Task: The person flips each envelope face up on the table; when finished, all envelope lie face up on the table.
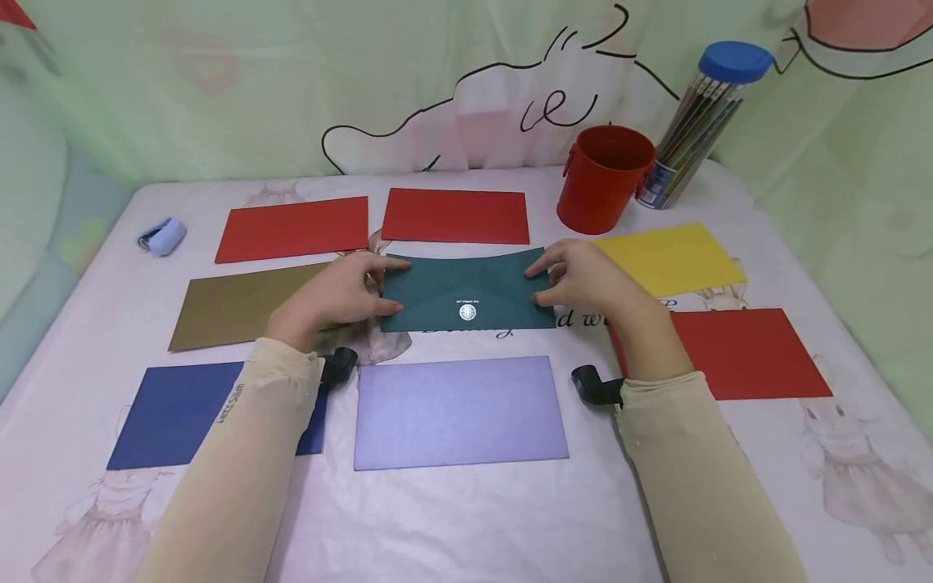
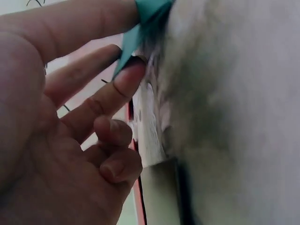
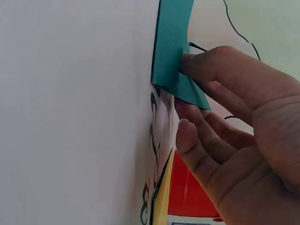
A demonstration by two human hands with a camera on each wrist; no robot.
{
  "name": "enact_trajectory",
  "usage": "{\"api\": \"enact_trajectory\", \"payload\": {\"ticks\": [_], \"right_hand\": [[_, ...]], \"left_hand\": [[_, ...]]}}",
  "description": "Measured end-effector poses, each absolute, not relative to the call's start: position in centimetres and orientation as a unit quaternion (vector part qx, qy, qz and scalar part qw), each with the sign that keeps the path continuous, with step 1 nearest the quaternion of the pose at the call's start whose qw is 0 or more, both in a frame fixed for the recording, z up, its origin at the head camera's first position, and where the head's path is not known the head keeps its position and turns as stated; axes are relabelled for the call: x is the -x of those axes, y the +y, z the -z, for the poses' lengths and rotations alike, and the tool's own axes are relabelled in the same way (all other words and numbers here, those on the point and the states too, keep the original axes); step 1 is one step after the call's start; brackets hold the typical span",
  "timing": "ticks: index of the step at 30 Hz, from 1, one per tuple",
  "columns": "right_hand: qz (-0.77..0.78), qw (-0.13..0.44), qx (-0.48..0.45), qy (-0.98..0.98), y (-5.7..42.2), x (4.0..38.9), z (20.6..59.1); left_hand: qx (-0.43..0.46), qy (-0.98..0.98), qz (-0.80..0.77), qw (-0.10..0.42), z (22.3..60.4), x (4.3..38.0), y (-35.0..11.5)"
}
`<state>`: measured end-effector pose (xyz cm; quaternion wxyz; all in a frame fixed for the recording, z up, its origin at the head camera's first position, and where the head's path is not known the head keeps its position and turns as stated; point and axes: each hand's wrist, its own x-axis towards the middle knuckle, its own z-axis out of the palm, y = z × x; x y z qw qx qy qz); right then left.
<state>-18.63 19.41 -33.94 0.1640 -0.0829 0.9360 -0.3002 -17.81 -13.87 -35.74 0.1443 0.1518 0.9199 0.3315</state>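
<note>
A dark green envelope (image 1: pixel 466 279) with a small round white emblem near its lower edge is held between both hands at the middle of the table, its top edge bowed. My left hand (image 1: pixel 337 290) pinches its left end between thumb and fingers. At the opposite end, my right hand (image 1: pixel 581 279) pinches it the same way. In the left wrist view, the green corner (image 2: pixel 152 14) sits between the fingertips. The right wrist view has the envelope's end (image 3: pixel 171 51) in the fingers, close to the tabletop. Just nearer lies a flat lavender envelope (image 1: pixel 461 413).
Around lie red (image 1: pixel 291 231), another red (image 1: pixel 455 217), gold (image 1: pixel 244 310), blue (image 1: pixel 168 417), yellow (image 1: pixel 670 259) and a third red rectangle (image 1: pixel 758 356). At back right stand a red bucket (image 1: pixel 601 186) and a blue-lidded tube of pencils (image 1: pixel 700 129). A small light-blue object (image 1: pixel 164 236) lies far left.
</note>
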Motion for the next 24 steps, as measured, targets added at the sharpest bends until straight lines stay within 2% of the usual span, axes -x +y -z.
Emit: {"api": "enact_trajectory", "payload": {"ticks": [17, 24], "right_hand": [[0.280, 0.178, 0.063, 0.941, 19.28, 18.41, 33.71], [0.252, 0.167, 0.123, 0.945, 19.06, 18.46, 33.92]], "left_hand": [[-0.138, 0.932, -0.299, 0.150, 35.62, 17.47, -14.11], [-0.150, 0.935, -0.286, 0.147, 35.62, 17.66, -14.48]]}}
